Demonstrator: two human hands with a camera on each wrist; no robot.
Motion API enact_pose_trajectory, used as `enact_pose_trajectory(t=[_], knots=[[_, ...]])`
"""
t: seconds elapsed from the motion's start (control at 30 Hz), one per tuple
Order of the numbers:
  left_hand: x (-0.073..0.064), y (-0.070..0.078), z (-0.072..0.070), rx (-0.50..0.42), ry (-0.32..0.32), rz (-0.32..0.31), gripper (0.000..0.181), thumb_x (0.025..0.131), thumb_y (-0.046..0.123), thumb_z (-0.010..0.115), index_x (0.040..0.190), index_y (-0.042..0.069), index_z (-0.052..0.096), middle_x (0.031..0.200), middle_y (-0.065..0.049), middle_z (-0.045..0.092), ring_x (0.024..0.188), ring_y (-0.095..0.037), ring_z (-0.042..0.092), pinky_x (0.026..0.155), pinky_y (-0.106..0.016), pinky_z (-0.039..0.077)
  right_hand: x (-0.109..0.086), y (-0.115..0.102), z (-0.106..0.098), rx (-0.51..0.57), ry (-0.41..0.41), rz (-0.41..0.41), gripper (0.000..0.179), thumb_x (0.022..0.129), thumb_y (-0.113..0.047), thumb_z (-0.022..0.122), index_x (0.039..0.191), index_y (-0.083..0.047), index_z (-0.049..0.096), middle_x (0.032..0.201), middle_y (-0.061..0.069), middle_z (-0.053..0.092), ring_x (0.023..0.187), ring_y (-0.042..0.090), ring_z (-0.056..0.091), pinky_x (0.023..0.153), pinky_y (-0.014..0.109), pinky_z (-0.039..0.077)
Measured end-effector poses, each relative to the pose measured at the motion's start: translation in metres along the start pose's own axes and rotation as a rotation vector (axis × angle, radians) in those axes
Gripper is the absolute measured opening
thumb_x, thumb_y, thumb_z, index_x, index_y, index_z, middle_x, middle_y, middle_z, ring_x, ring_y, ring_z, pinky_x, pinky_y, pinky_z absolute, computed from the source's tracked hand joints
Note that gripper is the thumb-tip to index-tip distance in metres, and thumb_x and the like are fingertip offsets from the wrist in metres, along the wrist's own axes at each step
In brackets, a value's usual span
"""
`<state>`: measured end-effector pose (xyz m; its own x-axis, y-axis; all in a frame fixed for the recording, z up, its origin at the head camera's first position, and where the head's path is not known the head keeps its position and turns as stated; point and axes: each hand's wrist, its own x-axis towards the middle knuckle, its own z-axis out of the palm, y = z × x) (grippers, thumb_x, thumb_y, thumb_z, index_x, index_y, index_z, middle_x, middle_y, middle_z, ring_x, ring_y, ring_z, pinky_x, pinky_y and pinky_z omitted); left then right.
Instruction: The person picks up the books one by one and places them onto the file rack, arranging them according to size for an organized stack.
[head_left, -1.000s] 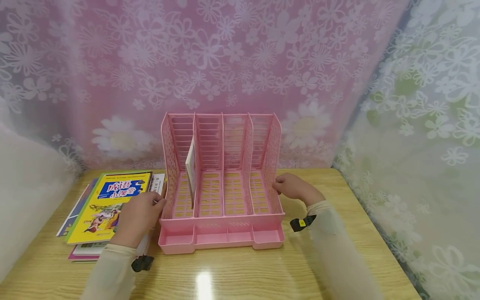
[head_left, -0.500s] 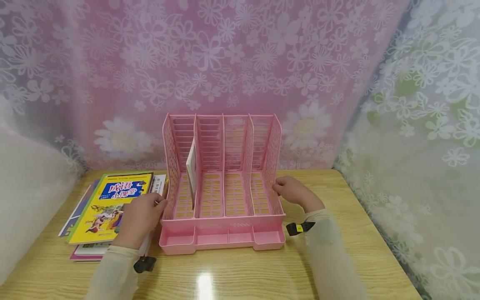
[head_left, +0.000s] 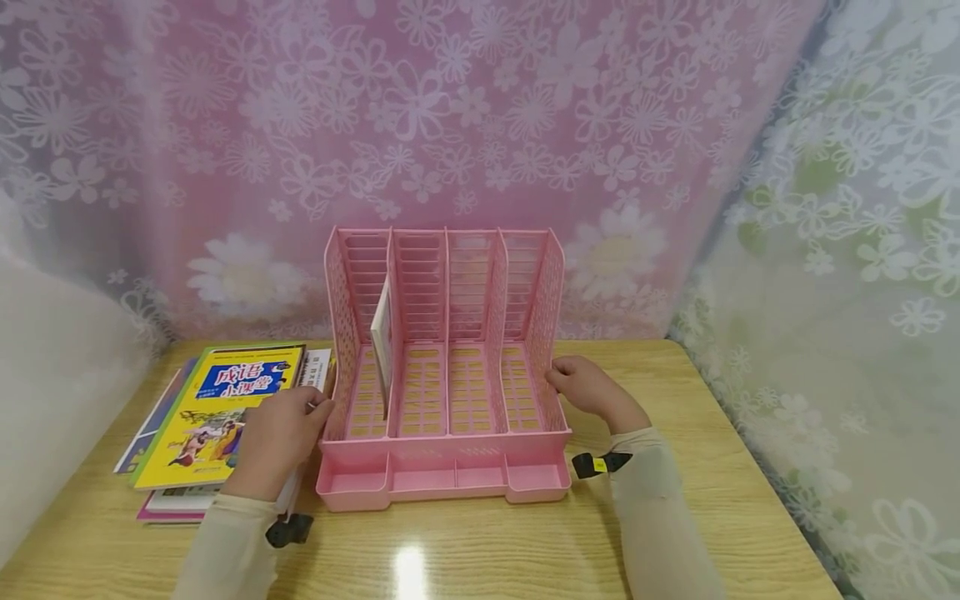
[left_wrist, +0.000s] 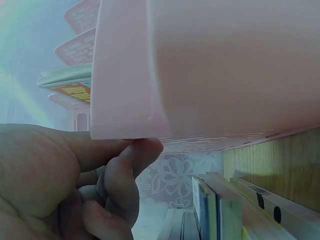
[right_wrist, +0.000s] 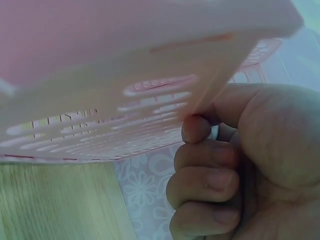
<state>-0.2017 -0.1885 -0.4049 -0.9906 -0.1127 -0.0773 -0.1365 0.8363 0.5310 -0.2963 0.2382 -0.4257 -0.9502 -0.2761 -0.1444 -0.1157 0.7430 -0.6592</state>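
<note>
A pink plastic file rack [head_left: 442,450] stands on the table, with upright dividers and a row of small front trays. In its leftmost slot leans one thin book [head_left: 381,337], also seen edge-on as a book [left_wrist: 75,85] in the left wrist view. My left hand [head_left: 277,437] pinches the edge of the rack's left side panel between thumb and curled fingers. On the opposite side, my right hand [head_left: 592,392] pinches the right panel's edge, its other fingers folded, as the right hand [right_wrist: 215,165] shows up close.
A stack of books [head_left: 217,417], a yellow one on top, lies left of the rack, partly behind the left hand. The wooden table [head_left: 480,550] backs onto a pink floral curtain [head_left: 465,125]. A pale floral curtain [head_left: 862,333] hangs on the right.
</note>
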Motion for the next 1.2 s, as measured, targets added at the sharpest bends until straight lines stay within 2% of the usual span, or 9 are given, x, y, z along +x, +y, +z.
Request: enact_pose_trajectory(t=[0.17,0.3,0.43,0.53,0.63,0.7,0.8,1.0,1.2], knots=[[0.001,-0.004,-0.004,-0.014,0.009,0.013,0.035,0.103,0.031,0.062,0.116,0.001,0.073,0.083,-0.009,0.069,0.068,-0.023,0.056,0.052,-0.03,0.047,0.001,0.0,0.001,0.015,0.002,0.012,0.032,0.11,-0.023,0.047,0.091,-0.006,0.066,0.09,0.006,0.064,0.078,0.02,0.051,0.071,0.037,0.042],[0.004,-0.013,-0.01,0.026,0.102,0.011,0.04,0.101,0.029,0.064,0.127,-0.002,0.068,0.093,-0.017,0.073,0.069,-0.025,0.061,0.052,-0.034,0.051,0.0,-0.001,0.001,0.02,-0.003,0.02,0.032,0.11,-0.024,0.047,0.097,-0.005,0.07,0.11,0.009,0.071,0.093,0.022,0.059,0.081,0.041,0.047],[0.006,-0.026,-0.016,0.096,0.159,-0.034,0.06,0.095,0.031,0.072,0.139,-0.007,0.055,0.113,-0.03,0.067,0.091,-0.043,0.065,0.073,-0.054,0.057,-0.001,-0.003,0.001,0.023,-0.002,0.011,0.032,0.109,-0.023,0.047,0.095,-0.005,0.07,0.108,0.009,0.072,0.092,0.022,0.058,0.081,0.041,0.047],[0.006,-0.035,-0.019,0.156,0.151,-0.043,0.068,0.09,0.035,0.077,0.135,-0.012,0.058,0.122,-0.038,0.058,0.109,-0.056,0.053,0.092,-0.068,0.047,-0.002,-0.004,0.002,0.03,-0.001,0.002,0.031,0.109,-0.022,0.048,0.091,-0.005,0.068,0.104,0.008,0.071,0.088,0.021,0.056,0.078,0.039,0.045],[0.006,-0.04,-0.02,0.191,0.15,-0.046,0.067,0.086,0.039,0.08,0.128,-0.01,0.064,0.123,-0.039,0.052,0.111,-0.059,0.043,0.094,-0.073,0.039,-0.001,-0.005,0.002,0.039,-0.004,0.001,0.032,0.109,-0.021,0.048,0.087,-0.006,0.065,0.096,0.007,0.068,0.081,0.02,0.051,0.073,0.037,0.042],[0.005,-0.041,-0.021,0.193,0.139,-0.063,0.068,0.085,0.041,0.082,0.129,-0.008,0.064,0.125,-0.039,0.05,0.111,-0.059,0.042,0.093,-0.073,0.039,-0.001,-0.005,0.002,0.04,-0.008,0.001,0.031,0.109,-0.021,0.048,0.086,-0.006,0.063,0.094,0.007,0.066,0.078,0.02,0.049,0.071,0.037,0.041],[0.004,-0.041,-0.023,0.182,0.096,-0.081,0.069,0.085,0.041,0.082,0.13,-0.007,0.063,0.128,-0.037,0.054,0.111,-0.055,0.048,0.092,-0.07,0.042,-0.001,-0.004,0.001,0.043,-0.01,0.004,0.031,0.109,-0.022,0.047,0.091,-0.005,0.066,0.098,0.008,0.067,0.082,0.021,0.052,0.073,0.038,0.043],[0.004,-0.038,-0.032,0.181,-0.004,-0.115,0.07,0.087,0.038,0.08,0.131,-0.011,0.057,0.123,-0.035,0.062,0.095,-0.044,0.061,0.085,-0.062,0.049,-0.001,-0.002,0.001,0.051,-0.018,0.015,0.032,0.11,-0.023,0.048,0.107,-0.003,0.072,0.118,0.011,0.071,0.105,0.025,0.062,0.091,0.049,0.05],[0.002,-0.036,-0.037,0.218,-0.053,-0.124,0.073,0.088,0.036,0.077,0.134,-0.014,0.051,0.121,-0.036,0.062,0.091,-0.045,0.061,0.081,-0.063,0.05,-0.001,-0.002,0.0,0.057,-0.028,0.03,0.033,0.11,-0.025,0.048,0.105,-0.004,0.072,0.114,0.01,0.071,0.098,0.023,0.058,0.087,0.044,0.048]])
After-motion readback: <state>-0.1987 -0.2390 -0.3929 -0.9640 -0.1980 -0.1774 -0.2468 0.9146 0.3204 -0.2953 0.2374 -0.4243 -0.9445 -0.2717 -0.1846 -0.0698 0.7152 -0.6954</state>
